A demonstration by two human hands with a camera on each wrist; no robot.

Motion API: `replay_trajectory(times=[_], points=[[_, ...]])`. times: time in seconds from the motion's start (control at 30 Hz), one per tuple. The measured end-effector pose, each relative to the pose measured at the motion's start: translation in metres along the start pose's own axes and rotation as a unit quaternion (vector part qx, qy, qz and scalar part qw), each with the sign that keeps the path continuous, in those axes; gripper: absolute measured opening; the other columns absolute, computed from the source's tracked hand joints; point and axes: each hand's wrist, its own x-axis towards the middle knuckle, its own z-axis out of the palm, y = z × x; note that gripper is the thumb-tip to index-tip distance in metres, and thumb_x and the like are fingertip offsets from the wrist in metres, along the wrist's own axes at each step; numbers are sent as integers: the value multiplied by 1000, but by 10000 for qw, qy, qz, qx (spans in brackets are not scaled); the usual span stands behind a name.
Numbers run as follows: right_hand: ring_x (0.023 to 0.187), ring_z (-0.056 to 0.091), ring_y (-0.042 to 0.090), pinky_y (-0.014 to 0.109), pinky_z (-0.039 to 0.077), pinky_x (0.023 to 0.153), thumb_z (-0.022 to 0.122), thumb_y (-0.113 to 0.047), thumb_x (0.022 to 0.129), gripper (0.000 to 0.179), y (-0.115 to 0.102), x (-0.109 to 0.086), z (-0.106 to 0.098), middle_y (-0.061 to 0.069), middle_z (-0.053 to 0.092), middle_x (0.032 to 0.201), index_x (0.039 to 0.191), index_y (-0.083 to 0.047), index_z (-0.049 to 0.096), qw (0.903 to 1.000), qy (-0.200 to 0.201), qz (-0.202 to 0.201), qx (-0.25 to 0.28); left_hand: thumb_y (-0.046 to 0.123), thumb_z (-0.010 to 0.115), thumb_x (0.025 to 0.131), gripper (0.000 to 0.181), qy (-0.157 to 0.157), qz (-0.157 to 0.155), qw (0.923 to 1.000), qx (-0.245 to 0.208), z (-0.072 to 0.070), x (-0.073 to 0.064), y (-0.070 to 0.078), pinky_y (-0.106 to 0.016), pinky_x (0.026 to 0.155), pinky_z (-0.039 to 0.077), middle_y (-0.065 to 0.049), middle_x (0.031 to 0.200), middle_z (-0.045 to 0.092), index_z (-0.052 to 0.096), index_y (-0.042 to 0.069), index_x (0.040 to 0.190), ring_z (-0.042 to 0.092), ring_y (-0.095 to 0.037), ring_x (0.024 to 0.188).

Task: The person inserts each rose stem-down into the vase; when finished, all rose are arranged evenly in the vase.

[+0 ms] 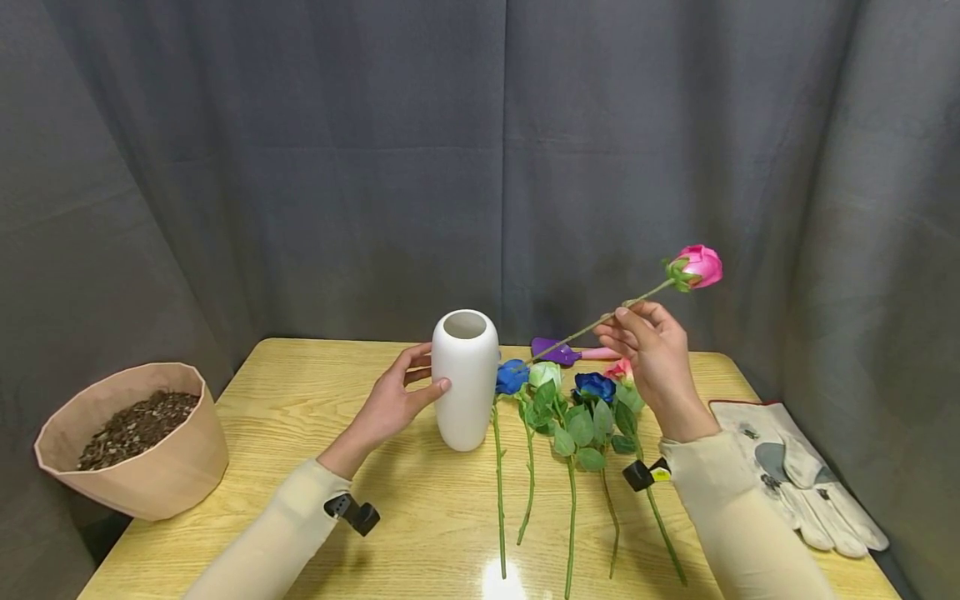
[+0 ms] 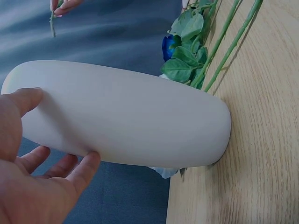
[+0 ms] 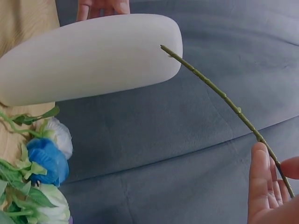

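Note:
A tall white vase [image 1: 467, 387] stands upright near the middle of the table. My left hand [image 1: 386, 408] holds its left side, thumb in front and fingers behind; the left wrist view shows the thumb and fingers around the vase [image 2: 126, 114]. Raised over the right side, my right hand [image 1: 656, 358] pinches the stem of a pink rose [image 1: 699, 267] between thumb and fingers. The bloom points up and right, while the stem [image 3: 224, 96] slants down and left. Its bare lower end appears in front of the vase in the right wrist view; whether they touch I cannot tell.
Several artificial flowers lie right of the vase, including a blue one [image 1: 512, 377], a pale one [image 1: 545, 373] and a dark blue one [image 1: 595, 387]. Behind them is a purple trowel [image 1: 555, 351]. Gloves [image 1: 798, 483] lie far right; a soil-filled pot [image 1: 161, 471] stands left.

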Motion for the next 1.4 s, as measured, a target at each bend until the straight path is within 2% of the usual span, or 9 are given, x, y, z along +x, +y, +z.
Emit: replay_trajectory(times=[0.23, 0.5, 0.93, 1.3, 1.4], points=[[76, 76, 15, 25, 62, 75, 64, -11, 97, 15, 0, -1, 8, 4, 73, 86, 103, -6, 51, 9992, 6, -93, 376, 54, 71, 88, 76, 3, -16, 10000, 16, 0, 0, 0, -55, 108, 48, -5, 148, 47, 36, 28, 150, 47, -32, 140], [79, 76, 14, 25, 61, 76, 65, -12, 97, 17, 0, 1, 17, 4, 71, 88, 106, -6, 52, 9984, 189, -259, 455, 54, 71, 88, 76, 1, -25, 10000, 13, 0, 0, 0, -55, 108, 47, -5, 149, 47, 36, 27, 150, 47, -33, 140], [80, 76, 14, 27, 61, 78, 64, -11, 98, 13, 2, 4, 28, 4, 74, 87, 103, -8, 53, 9957, 218, -379, 815, 54, 71, 88, 76, 5, -20, 10000, 31, 0, 0, 0, -55, 108, 47, -5, 149, 47, 36, 27, 150, 47, -33, 140], [81, 76, 15, 26, 61, 79, 64, -11, 97, 14, 6, 6, 36, 4, 74, 88, 104, -7, 53, 9959, 270, -483, 718, 51, 71, 89, 73, 7, 32, 10000, 24, -1, 1, -1, -53, 107, 48, -6, 147, 48, 37, 27, 150, 48, -32, 139], [80, 76, 14, 26, 62, 78, 62, -10, 98, 10, 8, 6, 39, 3, 74, 87, 103, -8, 53, 9966, 295, -540, 545, 51, 71, 89, 74, 3, 25, 10000, 24, -1, 1, -1, -53, 108, 48, -6, 147, 48, 37, 26, 150, 48, -32, 139]])
